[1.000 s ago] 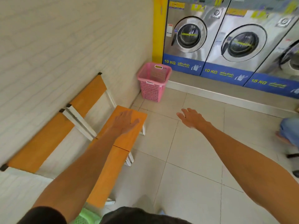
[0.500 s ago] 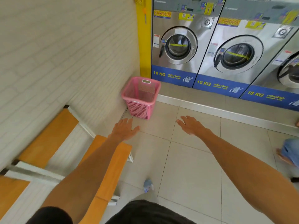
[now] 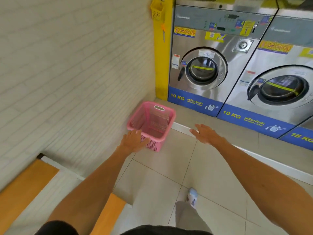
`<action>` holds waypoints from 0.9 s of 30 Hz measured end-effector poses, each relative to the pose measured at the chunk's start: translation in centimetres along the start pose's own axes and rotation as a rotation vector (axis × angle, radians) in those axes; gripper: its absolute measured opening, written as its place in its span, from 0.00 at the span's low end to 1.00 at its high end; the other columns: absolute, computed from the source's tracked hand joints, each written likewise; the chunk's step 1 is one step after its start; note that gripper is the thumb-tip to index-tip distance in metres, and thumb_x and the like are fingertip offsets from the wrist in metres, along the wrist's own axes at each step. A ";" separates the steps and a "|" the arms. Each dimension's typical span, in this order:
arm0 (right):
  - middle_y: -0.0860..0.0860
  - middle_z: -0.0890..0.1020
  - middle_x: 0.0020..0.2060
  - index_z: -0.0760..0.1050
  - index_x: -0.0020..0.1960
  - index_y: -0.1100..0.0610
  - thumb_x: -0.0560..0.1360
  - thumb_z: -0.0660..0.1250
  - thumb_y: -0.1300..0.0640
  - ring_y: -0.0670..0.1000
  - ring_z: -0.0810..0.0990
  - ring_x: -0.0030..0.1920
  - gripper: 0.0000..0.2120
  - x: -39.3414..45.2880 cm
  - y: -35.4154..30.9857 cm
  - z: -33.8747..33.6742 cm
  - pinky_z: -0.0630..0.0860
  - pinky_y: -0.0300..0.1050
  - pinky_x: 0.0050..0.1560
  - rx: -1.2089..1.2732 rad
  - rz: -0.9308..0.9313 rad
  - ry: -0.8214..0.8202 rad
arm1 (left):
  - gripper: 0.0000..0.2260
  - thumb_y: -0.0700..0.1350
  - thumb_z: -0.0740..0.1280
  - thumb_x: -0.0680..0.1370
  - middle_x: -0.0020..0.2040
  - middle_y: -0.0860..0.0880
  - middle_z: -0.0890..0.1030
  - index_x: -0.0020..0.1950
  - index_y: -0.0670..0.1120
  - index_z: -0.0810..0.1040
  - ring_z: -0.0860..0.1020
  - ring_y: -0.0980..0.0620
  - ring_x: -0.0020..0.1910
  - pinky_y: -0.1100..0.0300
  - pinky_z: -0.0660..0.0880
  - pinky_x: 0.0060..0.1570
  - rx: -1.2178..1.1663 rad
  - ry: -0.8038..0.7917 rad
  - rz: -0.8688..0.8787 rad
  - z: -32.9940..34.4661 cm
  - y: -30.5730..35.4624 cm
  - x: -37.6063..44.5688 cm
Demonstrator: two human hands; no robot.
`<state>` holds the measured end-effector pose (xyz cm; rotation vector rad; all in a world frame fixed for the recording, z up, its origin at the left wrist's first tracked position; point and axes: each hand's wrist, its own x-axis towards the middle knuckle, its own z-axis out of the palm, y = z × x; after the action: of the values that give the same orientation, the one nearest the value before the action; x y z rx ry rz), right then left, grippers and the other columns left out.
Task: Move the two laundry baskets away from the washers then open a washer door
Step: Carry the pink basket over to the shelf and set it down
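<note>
One pink perforated plastic laundry basket [image 3: 151, 125] in view, frame centre, on floor by the wall corner, below left steel washer [image 3: 201, 65] | left hand [image 3: 133, 141] grip spread wide, empty, overlapping basket's near-left rim; contact unclear | right hand [image 3: 205, 134] open, empty, right of basket, apart | left nearer | second basket unseen

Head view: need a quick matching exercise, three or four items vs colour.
Items:
1. laundry basket
2. corner post
3. washer base panel
4. bench seat

Colours:
A. blue
B. orange
C. pink
D. yellow

Pairs: 1-C, 2-D, 3-A, 4-B
</note>
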<state>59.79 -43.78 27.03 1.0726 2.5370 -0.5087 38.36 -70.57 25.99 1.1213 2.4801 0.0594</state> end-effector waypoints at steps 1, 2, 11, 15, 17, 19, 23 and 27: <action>0.56 0.61 0.79 0.57 0.81 0.53 0.83 0.48 0.36 0.59 0.61 0.78 0.32 2.5 0.6 -1.3 0.60 0.60 0.76 -0.014 -0.021 -0.007 | 0.35 0.67 0.52 0.80 0.79 0.42 0.62 0.79 0.45 0.60 0.61 0.42 0.77 0.40 0.61 0.74 -0.005 0.010 -0.027 -0.3 0.5 2.0; 0.56 0.60 0.79 0.56 0.81 0.54 0.83 0.48 0.37 0.60 0.60 0.78 0.33 5.0 1.1 -2.5 0.60 0.60 0.76 -0.034 -0.046 -0.020 | 0.34 0.67 0.52 0.80 0.79 0.42 0.62 0.78 0.46 0.61 0.61 0.41 0.77 0.40 0.61 0.74 -0.018 0.018 -0.058 -0.6 1.1 3.7; 0.58 0.67 0.75 0.63 0.77 0.58 0.83 0.52 0.39 0.60 0.67 0.75 0.30 23.7 1.9 -11.3 0.66 0.58 0.72 -0.164 -0.274 -0.100 | 0.35 0.68 0.52 0.79 0.78 0.41 0.62 0.80 0.47 0.58 0.61 0.40 0.76 0.40 0.61 0.73 -0.170 0.027 -0.330 -1.8 5.7 15.0; 0.58 0.74 0.67 0.71 0.64 0.54 0.83 0.56 0.41 0.58 0.74 0.67 0.20 31.6 -0.7 -12.4 0.70 0.55 0.67 -0.185 -0.386 -0.183 | 0.34 0.67 0.53 0.79 0.78 0.41 0.63 0.78 0.46 0.60 0.62 0.40 0.75 0.40 0.62 0.72 -0.225 0.033 -0.441 -1.7 5.0 19.9; 0.58 0.73 0.56 0.71 0.54 0.51 0.83 0.56 0.43 0.53 0.74 0.57 0.13 35.2 -2.5 -12.4 0.70 0.49 0.57 -0.212 -0.445 -0.224 | 0.35 0.67 0.52 0.80 0.79 0.41 0.60 0.79 0.47 0.58 0.60 0.40 0.77 0.40 0.60 0.74 -0.263 0.019 -0.490 -1.3 4.5 22.2; 0.57 0.76 0.58 0.74 0.59 0.53 0.83 0.58 0.45 0.55 0.77 0.57 0.14 38.1 -4.4 -12.4 0.71 0.50 0.55 -0.218 -0.507 -0.248 | 0.36 0.68 0.52 0.80 0.80 0.42 0.59 0.80 0.46 0.56 0.59 0.41 0.78 0.40 0.59 0.75 -0.290 0.008 -0.539 -0.9 4.0 24.3; 0.60 0.71 0.73 0.63 0.78 0.60 0.83 0.60 0.46 0.60 0.71 0.72 0.29 42.8 -7.3 -12.6 0.69 0.55 0.71 -0.193 -0.566 -0.339 | 0.36 0.68 0.53 0.80 0.81 0.42 0.57 0.81 0.46 0.55 0.58 0.41 0.78 0.40 0.58 0.75 -0.351 -0.021 -0.628 -0.9 3.0 27.9; 0.60 0.74 0.70 0.67 0.75 0.61 0.81 0.63 0.47 0.59 0.74 0.69 0.27 48.6 -9.2 -11.8 0.72 0.55 0.68 -0.266 -0.613 -0.402 | 0.39 0.68 0.56 0.79 0.81 0.42 0.54 0.82 0.46 0.51 0.54 0.41 0.80 0.41 0.54 0.76 -0.479 0.024 -0.723 -0.5 2.2 31.2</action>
<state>19.09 -14.67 17.90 0.0672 2.4320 -0.4571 21.38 -46.36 15.85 0.0131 2.5399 0.4235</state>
